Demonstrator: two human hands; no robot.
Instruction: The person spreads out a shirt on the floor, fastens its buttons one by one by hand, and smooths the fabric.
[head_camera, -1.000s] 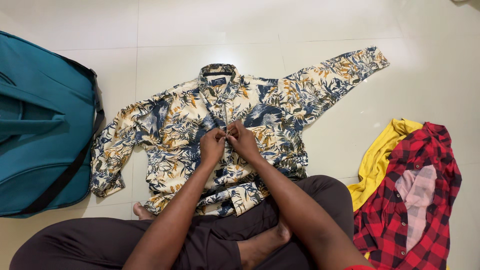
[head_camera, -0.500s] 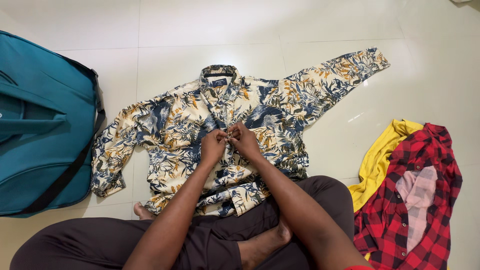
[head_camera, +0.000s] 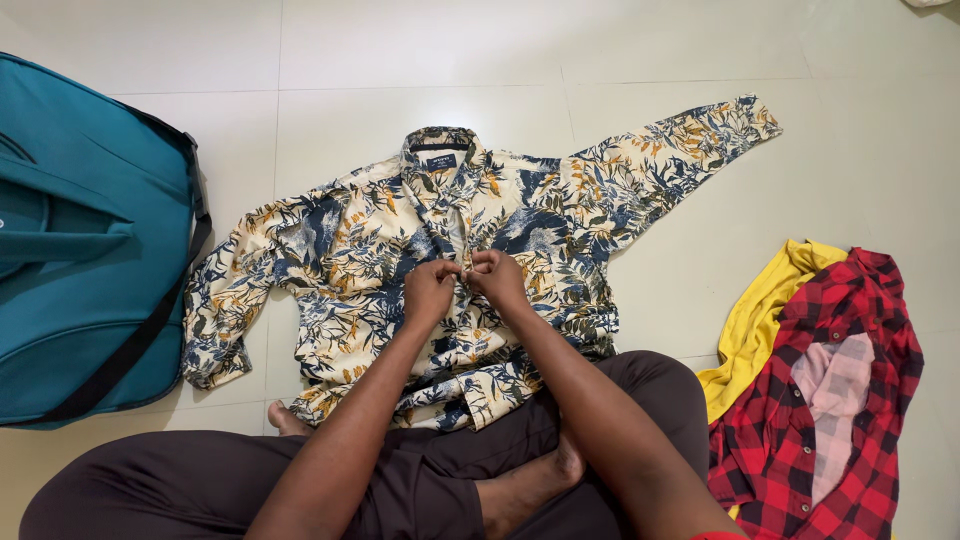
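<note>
Between the two hands, right at the fingers, lies the front button strip of the floral shirt (head_camera: 350, 260). The fingers of the left hand (head_camera: 430, 292) are pressed together in a pinch on the edge of the cloth at the left of the strip. The fingers of the right hand (head_camera: 497, 280) are pinched in the same way on the edge at the right, and the two pinches touch each other over the middle line. If a button sits between them, I cannot tell; it is too small and is covered by the fingertips.

The strip runs straight away from the fingers, from the hem near the person's crossed legs (head_camera: 420, 480) up to the collar (head_camera: 438, 148), which is the far end. This is the long axis of the shirt, and both hands stand on it about halfway, equally near. Beyond the fingers the front looks a little open up to the collar; on the near side of the fingers the cloth lies more wrinkled toward the legs.

The shirt lies flat, front up, on the pale tiled floor (head_camera: 400, 60). One sleeve stretches far out to the right and away from the fingers; the other bends down at the left.

Well apart at the left stands a teal bag (head_camera: 80, 260) with a dark strap. Well apart at the right lies a red checked shirt (head_camera: 850, 400) on top of a yellow garment (head_camera: 755, 320).
</note>
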